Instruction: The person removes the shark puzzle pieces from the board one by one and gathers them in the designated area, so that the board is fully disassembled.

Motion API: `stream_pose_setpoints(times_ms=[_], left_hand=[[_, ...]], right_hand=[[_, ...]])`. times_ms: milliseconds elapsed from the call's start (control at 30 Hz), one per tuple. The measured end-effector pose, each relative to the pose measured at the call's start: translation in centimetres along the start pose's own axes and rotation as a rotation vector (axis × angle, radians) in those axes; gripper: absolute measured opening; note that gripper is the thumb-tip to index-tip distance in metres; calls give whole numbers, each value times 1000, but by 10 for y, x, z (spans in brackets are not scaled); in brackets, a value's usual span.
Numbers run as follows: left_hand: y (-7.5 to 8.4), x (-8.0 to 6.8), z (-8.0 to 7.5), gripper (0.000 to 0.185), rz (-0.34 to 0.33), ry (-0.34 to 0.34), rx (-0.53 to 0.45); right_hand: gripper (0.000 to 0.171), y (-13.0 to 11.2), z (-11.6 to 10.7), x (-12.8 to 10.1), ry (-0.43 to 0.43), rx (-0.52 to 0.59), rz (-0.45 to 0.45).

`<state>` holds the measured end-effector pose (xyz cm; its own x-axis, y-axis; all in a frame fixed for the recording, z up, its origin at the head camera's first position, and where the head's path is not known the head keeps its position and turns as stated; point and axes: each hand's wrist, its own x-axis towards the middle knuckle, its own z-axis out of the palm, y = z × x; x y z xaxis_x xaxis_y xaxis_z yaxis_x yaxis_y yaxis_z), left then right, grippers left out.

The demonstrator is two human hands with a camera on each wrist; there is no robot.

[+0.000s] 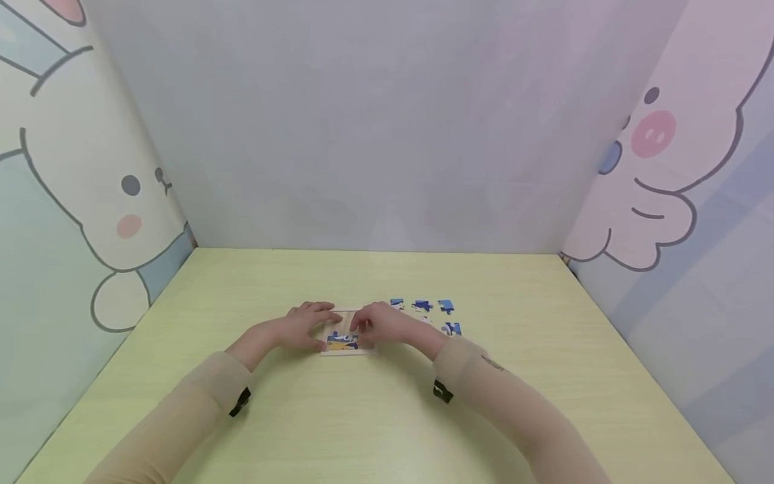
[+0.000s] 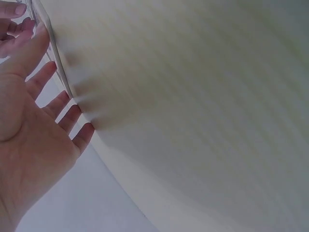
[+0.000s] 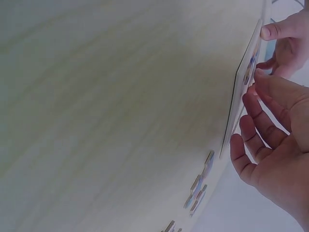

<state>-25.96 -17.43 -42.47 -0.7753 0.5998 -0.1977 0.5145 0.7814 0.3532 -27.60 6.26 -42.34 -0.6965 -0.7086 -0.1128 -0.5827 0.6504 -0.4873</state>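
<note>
- Nearest the camera, two forearms in beige sleeves (image 1: 199,396) reach forward over the pale yellow-green bench (image 1: 387,417); each sleeve has a small black clip near the wrist.
- The left hand (image 1: 300,325) lies at the left edge of the puzzle tray (image 1: 346,334), its fingers (image 2: 65,104) straight and spread, tips touching the bench beside the tray's rim; it grips nothing.
- The right hand (image 1: 382,324) is at the tray's right side, its fingers (image 3: 260,121) only slightly bent, the tips against the tray's edge and upper face. Whether a piece is pinched under them cannot be told.
- The puzzle tray sits flat on the bench between the two hands, roughly at the bench's middle; its near part shows a blue and yellow picture, the far part bare pale wood.
- Just beyond and to the right of the right hand, loose blue-and-white puzzle pieces (image 1: 423,306) lie apart from one another on the bench.
- Farther back stand a plain pale wall (image 1: 387,121) and side panels with cartoon animals (image 1: 91,188).
</note>
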Motion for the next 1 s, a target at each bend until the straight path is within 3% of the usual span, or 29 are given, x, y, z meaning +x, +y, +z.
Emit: stream_pose_setpoints(times_ms=[233,467,1000], left_hand=[[0,-1,-1,60,15,3,-22],[0,-2,-2,59,19,4,-32],[2,0,-3,58,-1,-11,-33]], right_hand=[[19,-5,4,11,-22,-40,-47],[15,-7,6,13,-25,-52,-27],[11,-1,9,13,-37,108,27]])
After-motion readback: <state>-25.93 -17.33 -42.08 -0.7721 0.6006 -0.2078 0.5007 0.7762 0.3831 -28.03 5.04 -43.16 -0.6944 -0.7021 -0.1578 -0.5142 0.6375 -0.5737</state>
